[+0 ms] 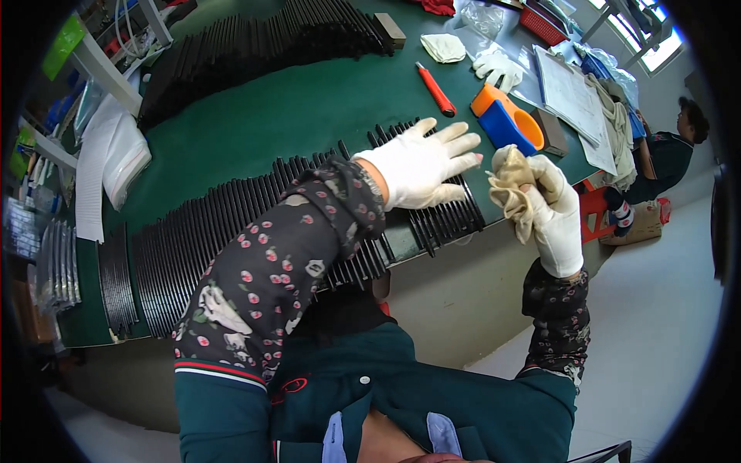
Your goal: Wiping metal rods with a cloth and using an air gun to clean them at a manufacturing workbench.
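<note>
1. Table (293, 116), green-topped: a row of black strips (255, 224) lies along its near edge.
2. Left hand (421, 163), white-gloved, lies flat with fingers spread on the strips' right end.
3. Right hand (552, 212) grips a tan cloth (511, 185), just right of the strips.
4. Orange-and-blue container (505, 123) lies beyond the cloth.

A workshop room seen around a long green-topped desk (262, 123).

The desk is seen running from the lower left to the upper right of the frame, its pale front edge bent by the lens. A light grey floor (656, 309) is shown at the lower right. Daylight is admitted through a window (656, 38) in the upper right corner. White shelving (100, 62) is placed at the upper left, and a seated person (671, 150) is seen at the right edge.
</note>
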### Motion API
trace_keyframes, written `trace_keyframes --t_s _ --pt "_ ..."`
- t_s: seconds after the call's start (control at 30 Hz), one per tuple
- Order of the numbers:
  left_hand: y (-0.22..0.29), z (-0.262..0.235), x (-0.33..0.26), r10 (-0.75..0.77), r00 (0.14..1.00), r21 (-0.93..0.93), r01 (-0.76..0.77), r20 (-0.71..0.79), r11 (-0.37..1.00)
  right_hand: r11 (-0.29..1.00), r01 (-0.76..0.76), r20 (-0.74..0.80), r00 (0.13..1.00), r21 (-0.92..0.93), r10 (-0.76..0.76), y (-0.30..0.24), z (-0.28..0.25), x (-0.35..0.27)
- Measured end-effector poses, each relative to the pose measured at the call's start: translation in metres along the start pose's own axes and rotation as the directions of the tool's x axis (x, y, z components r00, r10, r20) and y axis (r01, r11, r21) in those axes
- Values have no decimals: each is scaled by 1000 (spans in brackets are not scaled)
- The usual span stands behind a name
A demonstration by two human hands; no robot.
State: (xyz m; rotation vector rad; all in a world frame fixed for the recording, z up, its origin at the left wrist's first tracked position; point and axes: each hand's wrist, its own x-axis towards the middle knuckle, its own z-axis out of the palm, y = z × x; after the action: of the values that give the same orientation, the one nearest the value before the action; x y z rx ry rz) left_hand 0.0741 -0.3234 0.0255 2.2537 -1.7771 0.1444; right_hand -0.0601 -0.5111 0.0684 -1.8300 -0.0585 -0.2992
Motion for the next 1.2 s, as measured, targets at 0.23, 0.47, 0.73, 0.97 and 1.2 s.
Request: trace_keyframes --t_s 0.23,0.47,0.73,0.97,1.2 --pt "-2 15 -26 10 997 2 -10 79 1000 984 56 18 998 -170 -54 21 -18 5" --pt "-16 -8 -36 -84 994 11 85 -77 996 833 431 317 890 -348 -328 11 2 32" --pt "-15 9 -30 -154 986 92 148 60 985 676 731 767 487 -96 -418 35 55 21" --pt "-19 18 -31 -114 993 168 113 0 979 647 716 550 662 -264 -508 21 56 46" --pt "-16 12 -33 -187 980 96 181 63 979 869 492 961 259 -51 -91 18 29 13"
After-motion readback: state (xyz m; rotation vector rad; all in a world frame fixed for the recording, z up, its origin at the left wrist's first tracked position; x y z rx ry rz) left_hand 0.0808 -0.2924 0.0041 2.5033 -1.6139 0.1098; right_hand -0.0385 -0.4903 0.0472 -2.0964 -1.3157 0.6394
